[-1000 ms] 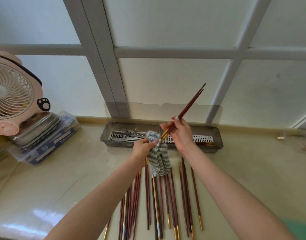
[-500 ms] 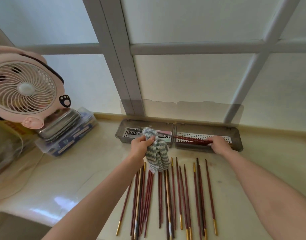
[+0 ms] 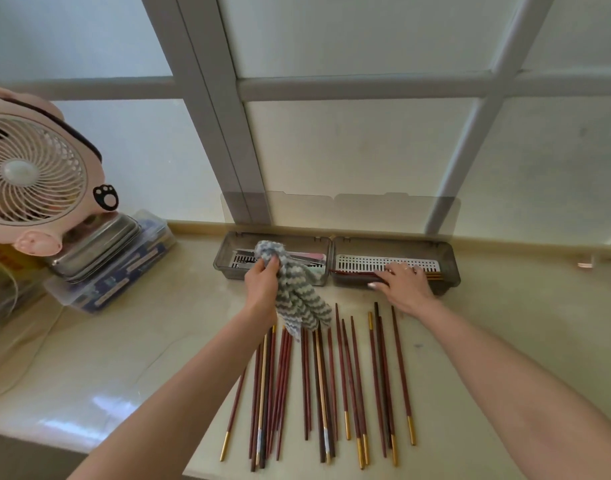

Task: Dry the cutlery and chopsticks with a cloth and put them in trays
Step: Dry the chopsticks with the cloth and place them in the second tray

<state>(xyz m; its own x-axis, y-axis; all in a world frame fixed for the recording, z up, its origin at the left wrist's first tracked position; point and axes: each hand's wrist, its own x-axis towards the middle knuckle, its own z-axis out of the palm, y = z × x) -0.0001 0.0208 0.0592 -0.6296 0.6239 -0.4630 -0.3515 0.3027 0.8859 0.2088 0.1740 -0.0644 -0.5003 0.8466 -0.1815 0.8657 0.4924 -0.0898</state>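
Near the striped cloth [image 3: 297, 299], reddish gold-tipped chopsticks [image 3: 282, 375] lie fanned out.

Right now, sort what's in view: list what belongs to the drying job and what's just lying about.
Job: striped cloth in left hand; loose chopsticks on counter; cutlery tray; chopstick tray under right hand.
Lying about: pink fan; steel container; clear plastic box.
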